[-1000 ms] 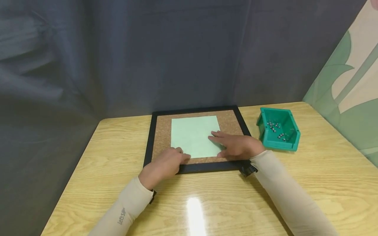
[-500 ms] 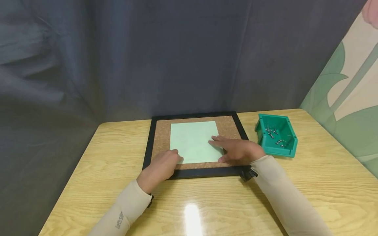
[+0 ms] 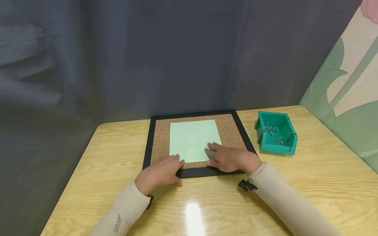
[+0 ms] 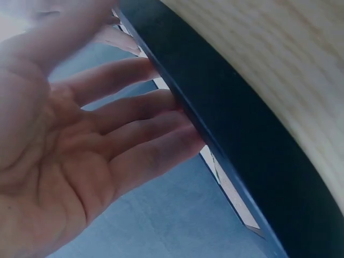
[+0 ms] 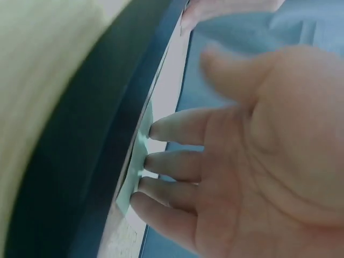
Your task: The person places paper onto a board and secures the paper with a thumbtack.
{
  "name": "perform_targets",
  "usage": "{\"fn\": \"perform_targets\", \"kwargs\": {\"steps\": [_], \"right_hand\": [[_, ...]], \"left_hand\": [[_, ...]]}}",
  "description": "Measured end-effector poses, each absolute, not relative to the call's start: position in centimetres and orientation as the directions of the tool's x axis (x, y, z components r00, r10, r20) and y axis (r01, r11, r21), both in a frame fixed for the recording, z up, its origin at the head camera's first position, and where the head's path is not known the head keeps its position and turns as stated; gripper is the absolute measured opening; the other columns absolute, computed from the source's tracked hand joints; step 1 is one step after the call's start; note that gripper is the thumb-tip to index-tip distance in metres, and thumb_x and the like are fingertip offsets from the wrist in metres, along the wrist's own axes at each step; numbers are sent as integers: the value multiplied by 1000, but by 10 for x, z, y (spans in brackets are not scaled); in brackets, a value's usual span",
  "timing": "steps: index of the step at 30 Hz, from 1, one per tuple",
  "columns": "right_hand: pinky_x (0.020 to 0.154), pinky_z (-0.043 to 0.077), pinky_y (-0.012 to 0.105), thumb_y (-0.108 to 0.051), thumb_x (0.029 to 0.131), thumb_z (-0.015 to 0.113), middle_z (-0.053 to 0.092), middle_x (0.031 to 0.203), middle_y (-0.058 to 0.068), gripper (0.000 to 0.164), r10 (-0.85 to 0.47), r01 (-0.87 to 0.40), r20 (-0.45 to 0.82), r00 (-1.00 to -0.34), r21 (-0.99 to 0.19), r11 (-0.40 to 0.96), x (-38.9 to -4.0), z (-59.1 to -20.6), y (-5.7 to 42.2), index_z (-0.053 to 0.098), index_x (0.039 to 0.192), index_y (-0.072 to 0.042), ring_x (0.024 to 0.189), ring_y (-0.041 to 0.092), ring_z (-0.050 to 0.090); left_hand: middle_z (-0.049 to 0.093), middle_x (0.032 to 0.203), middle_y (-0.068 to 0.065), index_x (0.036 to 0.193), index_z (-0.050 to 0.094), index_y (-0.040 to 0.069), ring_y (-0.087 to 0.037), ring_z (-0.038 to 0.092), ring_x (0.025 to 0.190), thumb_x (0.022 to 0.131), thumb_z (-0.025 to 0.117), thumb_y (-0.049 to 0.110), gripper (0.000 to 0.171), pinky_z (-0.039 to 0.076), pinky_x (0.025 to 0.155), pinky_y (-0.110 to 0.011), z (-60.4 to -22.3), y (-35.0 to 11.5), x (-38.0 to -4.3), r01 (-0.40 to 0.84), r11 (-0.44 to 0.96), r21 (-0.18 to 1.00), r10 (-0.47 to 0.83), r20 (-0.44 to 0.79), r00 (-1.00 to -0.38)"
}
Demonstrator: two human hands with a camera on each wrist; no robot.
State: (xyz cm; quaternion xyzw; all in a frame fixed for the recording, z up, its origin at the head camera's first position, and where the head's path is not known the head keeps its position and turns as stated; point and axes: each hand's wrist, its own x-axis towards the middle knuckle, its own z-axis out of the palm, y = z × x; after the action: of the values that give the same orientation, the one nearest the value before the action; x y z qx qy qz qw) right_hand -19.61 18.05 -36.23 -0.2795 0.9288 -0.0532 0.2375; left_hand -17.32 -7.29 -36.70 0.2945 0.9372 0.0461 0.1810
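A pale green sheet of paper (image 3: 193, 139) lies flat on a cork board (image 3: 231, 129) with a black frame (image 3: 149, 141). My left hand (image 3: 162, 171) is at the paper's near left corner, its fingers over the board and its thumb in front of the near frame edge. In the left wrist view the fingers of that hand (image 4: 123, 131) extend loosely past the frame. My right hand (image 3: 228, 158) rests its spread fingertips on the paper's near right part. From the right wrist, its fingertips (image 5: 145, 161) meet the green paper (image 5: 144, 129), with the thumb held off.
To the right of the board stands a green plastic bin (image 3: 277, 149) with several small shiny metal pieces (image 3: 271, 129) inside. The wooden table (image 3: 118, 141) backs onto a dark curtain (image 3: 177, 59). A painted wall (image 3: 354, 98) borders the right side.
The left hand has drawn back slightly and its thumb has spread toward me. The right hand has shifted a little left and nearer, toward the front edge. The paper stays in place on the board.
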Motion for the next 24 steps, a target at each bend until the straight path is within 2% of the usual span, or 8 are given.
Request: {"fn": "perform_targets", "kwargs": {"steps": [4, 6, 9, 12, 15, 19, 24], "right_hand": [[122, 25, 51, -60, 96, 51, 8, 169, 8, 84, -537, -455, -454, -711, -285, 844, -184, -362, 181, 23, 160, -13, 157, 30, 7], [120, 28, 51, -57, 93, 59, 6, 169, 7, 88, -560, -474, -438, -704, -297, 829, -177, -363, 182, 21, 160, -14, 157, 30, 7], [118, 33, 49, -43, 98, 60, 8, 169, 7, 80, -603, -550, -370, -706, -250, 797, -168, -369, 187, 20, 160, -14, 156, 30, 11], [115, 38, 49, -31, 104, 54, 15, 168, 10, 66, -655, -627, -265, -708, -190, 755, -158, -377, 196, 23, 160, -13, 154, 31, 20], [113, 40, 49, -23, 105, 51, 21, 167, 9, 59, -684, -656, -195, -703, -194, 730, -152, -381, 205, 28, 158, -13, 152, 32, 27], [111, 43, 48, -16, 103, 55, 29, 164, 9, 54, -698, -657, -146, -701, -249, 711, -153, -382, 211, 37, 153, -13, 147, 31, 37], [104, 49, 43, -14, 98, 64, 53, 144, 2, 60, -708, -665, -98, -700, -272, 695, -158, -383, 211, 37, 150, -5, 132, 23, 55]], "left_hand": [[52, 147, -20, 139, 59, 9, -33, 57, 130, 86, 79, 24, 59, 51, 102, -42, -366, -72, -174, 558, 815, 154, 576, -304, -759], [51, 148, -19, 140, 59, 9, -33, 56, 131, 87, 78, 23, 58, 51, 103, -42, -366, -71, -173, 559, 819, 130, 570, -308, -762], [45, 153, -18, 144, 53, 10, -32, 48, 140, 91, 74, 25, 60, 45, 110, -43, -368, -71, -171, 549, 828, 116, 554, -324, -766], [37, 158, -18, 149, 48, 12, -32, 37, 147, 94, 71, 24, 61, 38, 116, -47, -368, -72, -168, 540, 828, 151, 557, -333, -761], [35, 160, -19, 146, 49, 17, -33, 32, 150, 95, 68, 17, 55, 33, 118, -50, -369, -75, -166, 529, 819, 222, 573, -325, -752], [35, 158, -21, 140, 51, 14, -36, 31, 150, 96, 66, 12, 46, 33, 118, -51, -371, -77, -165, 521, 810, 269, 584, -300, -754], [38, 156, -25, 137, 52, 8, -39, 37, 146, 96, 67, 14, 45, 38, 115, -50, -375, -75, -162, 535, 810, 239, 583, -245, -774]]}}
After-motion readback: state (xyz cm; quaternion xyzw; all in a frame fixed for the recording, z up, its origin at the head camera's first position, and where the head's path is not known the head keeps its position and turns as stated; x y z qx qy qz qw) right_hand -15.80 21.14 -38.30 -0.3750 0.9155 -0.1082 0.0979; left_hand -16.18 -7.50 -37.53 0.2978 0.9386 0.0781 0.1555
